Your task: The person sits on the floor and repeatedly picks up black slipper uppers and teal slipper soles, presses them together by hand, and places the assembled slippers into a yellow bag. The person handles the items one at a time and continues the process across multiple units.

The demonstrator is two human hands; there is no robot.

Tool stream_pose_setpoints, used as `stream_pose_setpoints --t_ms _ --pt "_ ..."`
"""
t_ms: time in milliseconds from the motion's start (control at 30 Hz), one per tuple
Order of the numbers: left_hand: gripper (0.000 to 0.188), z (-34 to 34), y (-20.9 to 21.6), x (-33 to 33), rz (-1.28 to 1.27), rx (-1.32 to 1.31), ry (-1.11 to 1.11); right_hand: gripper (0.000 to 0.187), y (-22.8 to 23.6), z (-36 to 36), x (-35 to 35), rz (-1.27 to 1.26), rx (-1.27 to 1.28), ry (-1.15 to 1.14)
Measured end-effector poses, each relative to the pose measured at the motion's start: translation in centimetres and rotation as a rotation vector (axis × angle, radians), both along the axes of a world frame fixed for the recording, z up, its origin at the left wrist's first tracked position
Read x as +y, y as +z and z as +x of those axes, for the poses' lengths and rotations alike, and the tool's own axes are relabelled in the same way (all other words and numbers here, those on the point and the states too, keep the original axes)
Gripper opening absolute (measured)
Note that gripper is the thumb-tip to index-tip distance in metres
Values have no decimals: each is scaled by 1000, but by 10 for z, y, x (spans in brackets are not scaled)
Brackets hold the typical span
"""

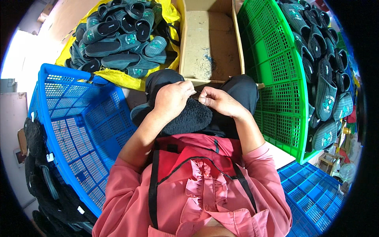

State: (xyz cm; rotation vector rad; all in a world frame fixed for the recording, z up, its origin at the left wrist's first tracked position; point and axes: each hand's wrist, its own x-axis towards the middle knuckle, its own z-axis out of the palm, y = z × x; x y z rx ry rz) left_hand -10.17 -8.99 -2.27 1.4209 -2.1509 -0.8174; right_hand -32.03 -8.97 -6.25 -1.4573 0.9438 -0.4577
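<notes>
A black fluffy piece point(188, 118), which looks like the plush of a slipper, lies on my lap under both hands. My left hand point(172, 98) is above its far left side, thumb and fingers pinched together. Just to the right, my right hand point(221, 103) is also closed in a pinch, its fingertips a short gap from the left ones. Whatever the fingertips hold is too small to make out. Beside my left forearm, a grey-green slipper end point(139, 113) shows, partly hidden by the arm.
Left of me stands a blue plastic crate point(65, 108); black fluffy slippers point(51, 185) lie beyond it. A yellow sack point(136, 82) heaped with slippers is ahead, beside a cardboard box point(195, 59). On the right, a green crate point(272, 59) fronts more slippers point(327, 94), with another blue crate point(312, 193) below.
</notes>
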Motion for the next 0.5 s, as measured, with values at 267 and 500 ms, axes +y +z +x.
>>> stream_pose_setpoints --t_ms 267,500 --pt "11 -2 -4 -1 15 13 0 23 -10 7 -3 23 -86 -12" --pt "10 -2 -4 -1 9 15 -3 22 -9 9 -5 91 -136 -3"
